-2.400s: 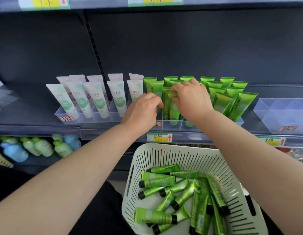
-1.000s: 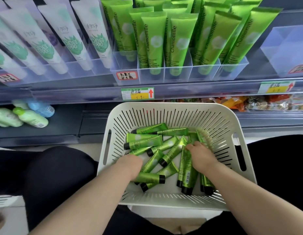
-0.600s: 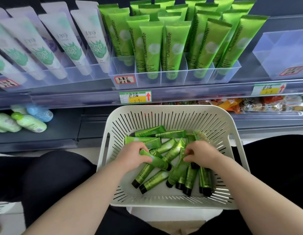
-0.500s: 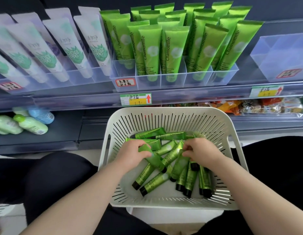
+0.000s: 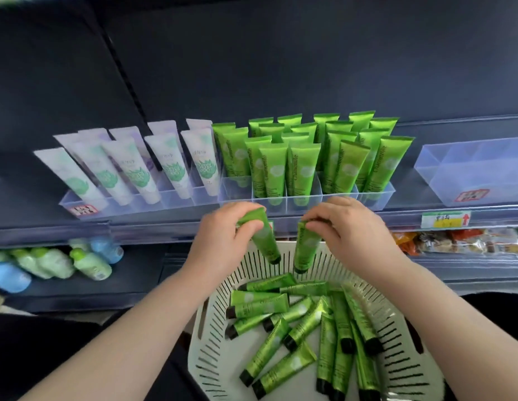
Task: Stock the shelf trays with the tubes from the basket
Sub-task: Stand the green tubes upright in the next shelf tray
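We record both forearms entering from the lower corners and rising toward the middle, with the hands held level just in front of the shelf edge and above the far rim of the basket. The left hand is turned palm inward, its fingers curled and its thumb closed against them, pinching the flat crimped end of the left tube. That tube slants down and to the right with its dark cap lowest. The right hand mirrors this, its bent fingers and thumb gripping the top of the right tube, which hangs nearly upright with its cap down. The two held tubes are near each other but apart, both above the basket's far wall and below the green-tube tray. That tray holds standing green tubes in rows, leaning back. More loose tubes lie criss-crossed on the basket floor, most with their caps toward us. To the left of the green-tube tray stand white tubes in an adjoining tray, and to its right sits a transparent tray. A price label is fixed to the shelf edge, and bottles lie on the lower shelf at left.
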### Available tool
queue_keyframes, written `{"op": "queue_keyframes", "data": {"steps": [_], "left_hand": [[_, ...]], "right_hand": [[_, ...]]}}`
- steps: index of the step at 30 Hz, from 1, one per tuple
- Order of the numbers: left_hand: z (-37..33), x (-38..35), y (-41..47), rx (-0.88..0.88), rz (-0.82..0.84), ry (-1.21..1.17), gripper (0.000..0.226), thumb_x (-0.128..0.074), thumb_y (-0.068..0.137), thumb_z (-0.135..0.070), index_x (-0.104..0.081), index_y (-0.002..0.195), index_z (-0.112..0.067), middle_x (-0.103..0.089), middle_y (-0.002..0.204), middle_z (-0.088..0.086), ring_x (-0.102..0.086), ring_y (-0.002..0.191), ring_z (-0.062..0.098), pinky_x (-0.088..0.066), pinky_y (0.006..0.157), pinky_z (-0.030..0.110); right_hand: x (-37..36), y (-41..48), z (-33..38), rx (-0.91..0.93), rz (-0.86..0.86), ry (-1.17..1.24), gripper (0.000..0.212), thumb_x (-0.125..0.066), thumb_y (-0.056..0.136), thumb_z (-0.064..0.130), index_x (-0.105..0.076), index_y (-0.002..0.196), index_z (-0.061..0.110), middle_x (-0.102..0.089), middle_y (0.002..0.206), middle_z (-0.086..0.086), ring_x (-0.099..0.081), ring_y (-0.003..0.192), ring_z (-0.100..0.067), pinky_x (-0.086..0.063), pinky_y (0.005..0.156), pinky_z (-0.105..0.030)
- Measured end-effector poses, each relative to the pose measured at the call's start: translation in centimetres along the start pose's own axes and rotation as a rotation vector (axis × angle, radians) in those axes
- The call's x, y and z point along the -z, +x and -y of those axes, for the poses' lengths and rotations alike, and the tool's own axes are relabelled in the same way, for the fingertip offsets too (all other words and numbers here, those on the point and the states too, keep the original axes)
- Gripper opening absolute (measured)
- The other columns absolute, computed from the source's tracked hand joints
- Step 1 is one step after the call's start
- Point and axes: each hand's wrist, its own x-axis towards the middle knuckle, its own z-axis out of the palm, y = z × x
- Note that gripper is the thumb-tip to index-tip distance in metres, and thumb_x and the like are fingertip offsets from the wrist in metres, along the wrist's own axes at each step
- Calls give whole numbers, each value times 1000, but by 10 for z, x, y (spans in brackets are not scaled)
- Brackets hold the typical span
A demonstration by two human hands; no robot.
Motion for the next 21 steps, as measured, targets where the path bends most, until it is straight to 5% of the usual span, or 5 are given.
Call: {"op": "queue_keyframes", "data": {"steps": [5,10,21], "left_hand": [[-26,46,33,-40,-162,57,24,-68,85,-26,-68,109,-31,-64,92,-24,-60,82,-9,-40,67,1],[-35,70,69,-30,-289,194,23,-62,91,-21,-67,113,-26,-67,98,-6,-55,81,14,-39,75,25],[-3,43,120,58,-90,366,28,-56,95,-18,-62,122,-20,-65,117,8,-58,105,29,-45,84,34]], "right_hand": [[22,28,21,75,-106,0,16,-58,92,28,-70,100,23,-60,90,9,-54,92,-17,-49,69,-35],[31,48,35,86,-159,-22,18,-56,93,30,-69,103,25,-64,95,7,-54,95,-17,-51,70,-38],[27,63,45,94,-200,-38,18,-54,94,31,-69,104,27,-63,95,7,-51,93,-17,-50,67,-36]]}}
